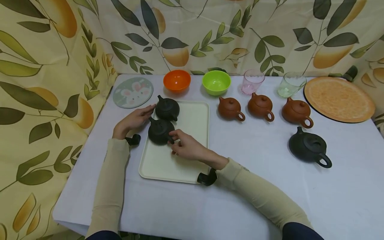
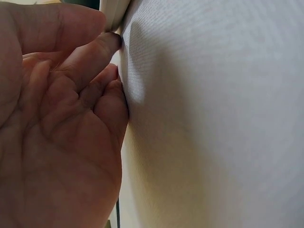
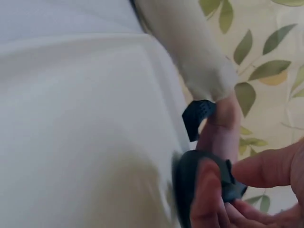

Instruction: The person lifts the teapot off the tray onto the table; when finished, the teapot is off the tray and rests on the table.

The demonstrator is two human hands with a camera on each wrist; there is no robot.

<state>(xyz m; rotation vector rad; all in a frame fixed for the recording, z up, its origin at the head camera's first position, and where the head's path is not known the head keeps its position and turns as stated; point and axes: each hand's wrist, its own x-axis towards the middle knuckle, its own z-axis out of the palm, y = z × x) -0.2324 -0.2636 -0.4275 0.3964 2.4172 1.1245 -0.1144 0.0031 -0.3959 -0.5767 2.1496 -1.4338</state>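
While the left hand (image 1: 133, 120) lies flat, the right hand (image 1: 187, 146) seemingly pinches a black teapot (image 1: 160, 131) on the tray (image 1: 192, 116)

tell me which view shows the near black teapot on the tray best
The head view: the near black teapot shows whole on the tray. The right wrist view shows only its dark handle, blurred. The left wrist view shows none of it.
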